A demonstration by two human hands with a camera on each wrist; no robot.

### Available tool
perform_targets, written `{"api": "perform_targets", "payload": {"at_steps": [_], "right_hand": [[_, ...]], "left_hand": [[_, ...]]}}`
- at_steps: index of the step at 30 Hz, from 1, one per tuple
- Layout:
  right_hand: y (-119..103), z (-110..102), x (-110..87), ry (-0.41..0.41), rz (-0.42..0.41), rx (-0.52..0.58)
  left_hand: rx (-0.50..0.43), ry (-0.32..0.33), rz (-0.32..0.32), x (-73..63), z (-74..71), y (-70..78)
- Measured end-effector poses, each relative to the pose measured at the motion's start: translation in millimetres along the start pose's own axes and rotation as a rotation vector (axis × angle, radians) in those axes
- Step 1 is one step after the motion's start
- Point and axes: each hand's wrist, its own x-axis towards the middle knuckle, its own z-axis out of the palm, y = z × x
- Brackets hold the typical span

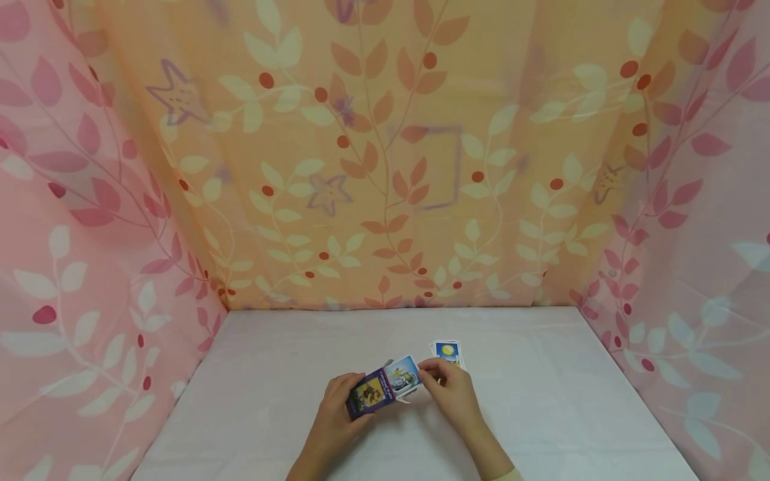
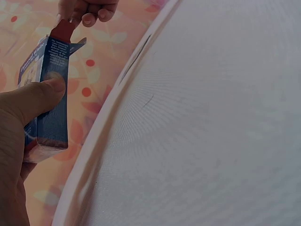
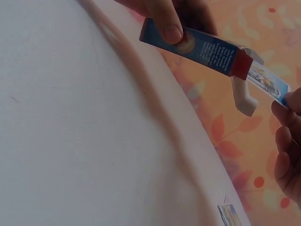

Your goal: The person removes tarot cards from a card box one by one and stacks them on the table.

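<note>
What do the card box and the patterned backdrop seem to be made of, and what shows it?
Card box: probably thin printed cardboard, slight sheen; flaps stick out at its open end.
Patterned backdrop: likely thin fabric, mostly matte, with soft folds; plastic sheeting is possible.

The box (image 1: 369, 395) is glossy cardboard, the card (image 1: 403, 374) smooth, the tabletop (image 1: 271, 347) seemingly matt cloth.

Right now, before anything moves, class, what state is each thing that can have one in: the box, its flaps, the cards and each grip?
Box: open at one end, tilted.
Flaps: folded open.
Card: partly out of the box, picture showing.
Loose cards: lying on the table, overlapping unevenly, partly hidden.
Left grip: holding the box.
Right grip: pinching the card's outer end.
</note>
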Motion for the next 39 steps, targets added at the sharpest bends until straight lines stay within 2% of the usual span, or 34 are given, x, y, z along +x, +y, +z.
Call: {"api": "perform_targets", "payload": {"at_steps": [8,24,27,34,39], "right_hand": [[0,-7,2.0,0.041,-0.066,0.017],[3,-20,7.0,0.122,-0.167,0.026],[3,-23,10.0,0.125,-0.161,0.037],[4,-30,21.1,0.107,-0.09,0.058],[6,-39,28.4,0.079,-0.08,0.046]], "left_hand": [[0.007,0.021,0.035,0.4,-0.1,-0.8],[0.022,0.01,0.025,0.3,-0.3,-1.6],[0.029,0.007,0.028,0.7,-0.4,-1.3],[0.003,0.007,-0.004,1.7,-1.9,-1.9],[-0.009,0.005,-0.007,0.7,-1.6,-1.5]]}}
